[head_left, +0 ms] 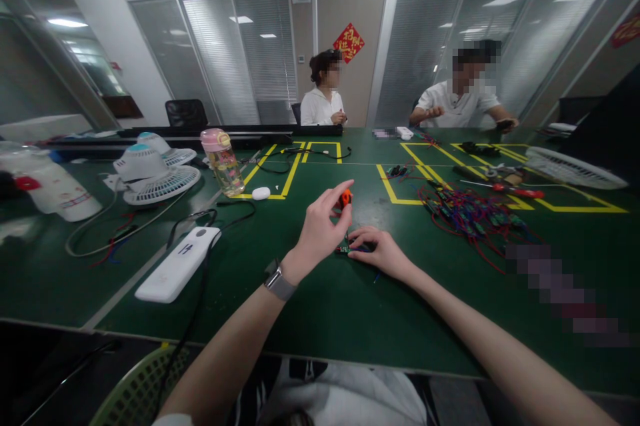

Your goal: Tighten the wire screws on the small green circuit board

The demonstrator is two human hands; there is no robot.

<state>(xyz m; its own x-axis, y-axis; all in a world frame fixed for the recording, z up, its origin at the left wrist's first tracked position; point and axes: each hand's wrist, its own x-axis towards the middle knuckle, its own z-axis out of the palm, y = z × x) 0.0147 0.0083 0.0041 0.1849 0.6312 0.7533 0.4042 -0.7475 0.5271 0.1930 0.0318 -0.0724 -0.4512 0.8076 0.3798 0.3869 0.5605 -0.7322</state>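
My left hand (pixel 324 225) is raised over the table, its fingers closed round the orange handle of a small screwdriver (pixel 346 198). The thin shaft points down toward a small green circuit board (pixel 343 250); whether the tip touches it I cannot tell. Resting on the tabletop, my right hand (pixel 381 254) pinches the board's right side between thumb and fingers, which partly cover it. A short blue wire (pixel 377 278) shows just below that hand.
To the right lies a tangled heap of wired boards (pixel 465 209), with a red-handled screwdriver (pixel 525 191) behind it. On the left are a white power bank (pixel 179 265), a pink-lidded bottle (pixel 223 163) and white fans (pixel 161 183). Two people sit across the green table (pixel 300 319).
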